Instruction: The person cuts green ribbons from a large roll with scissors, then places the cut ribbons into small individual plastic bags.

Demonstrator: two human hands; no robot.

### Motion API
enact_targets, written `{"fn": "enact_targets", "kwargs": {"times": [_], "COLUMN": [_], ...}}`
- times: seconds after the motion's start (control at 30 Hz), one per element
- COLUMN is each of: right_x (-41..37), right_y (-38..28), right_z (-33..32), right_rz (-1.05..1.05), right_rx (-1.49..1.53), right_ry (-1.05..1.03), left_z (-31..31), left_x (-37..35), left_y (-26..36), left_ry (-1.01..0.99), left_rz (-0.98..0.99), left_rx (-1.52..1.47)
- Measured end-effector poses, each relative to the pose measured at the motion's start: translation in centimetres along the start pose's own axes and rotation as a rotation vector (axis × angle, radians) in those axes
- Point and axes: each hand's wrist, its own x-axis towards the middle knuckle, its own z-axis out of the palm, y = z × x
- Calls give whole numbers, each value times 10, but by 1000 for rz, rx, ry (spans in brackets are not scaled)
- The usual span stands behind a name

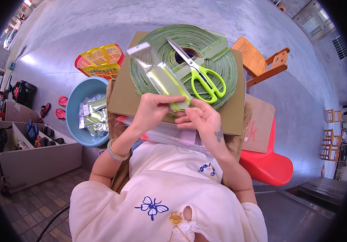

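Note:
A clear plastic packet (166, 82) with lime-green stripes and a pale hang tab tilts over a large roll of green ribbon-like strip (149, 48). My left hand (154, 111) pinches the packet's near end between thumb and fingers. At the near right corner of the same packet, my right hand (202, 119) closes its thumb and forefinger, the other fingers curled loosely. Scissors (195, 68) with lime-green handles lie on the roll, just beyond my right hand. The packet's far end is slightly blurred. What lies between my fingertips is partly hidden.
The roll rests on a brown board (121, 97). To the left stands a blue tub (72, 117) holding several similar packets, with a yellow-and-red bag (101, 60) behind it. A wooden chair (258, 60) and a red plastic chair (276, 165) are on the right.

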Motion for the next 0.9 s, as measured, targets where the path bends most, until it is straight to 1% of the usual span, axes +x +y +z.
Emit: {"fn": "enact_targets", "kwargs": {"times": [0.03,0.13,0.2,0.23,0.27,0.37,0.4,0.5,0.57,0.7,0.8,0.9], "right_x": [-3,-7,-1,2,0,4,7,14,20,40,42,28], "right_y": [0,2,8,9,8,5,6,8,6,10,11,11], "right_z": [3,4,-4,-6,-7,-7,-7,-6,-2,5,5,-2], "right_rz": [-129,-335,-691,-873,-855,-951,-948,-914,-858,-917,-946,-1012], "right_rx": [-27,-473,-956,-1196,-1251,-1429,-1434,-1442,-1442,-1476,-1504,-1457], "right_ry": [82,78,73,67,67,46,39,8,-17,-2,-17,-48], "left_z": [1,2,5,5,4,5,6,14,14,14,15,10], "left_x": [0,-2,-3,-3,-4,-6,-7,-10,-11,-9,-7,-13], "left_y": [-3,-4,0,0,0,3,3,1,8,2,2,2], "left_ry": [-11,-27,-11,-12,-14,-26,-30,-30,-37,-17,54,1], "left_rz": [-27,-87,-99,-98,-97,-93,-92,-8,-58,-81,-51,-167], "left_rx": [-69,-264,-377,-373,-369,-367,-367,-357,-288,-180,-402,-584]}}
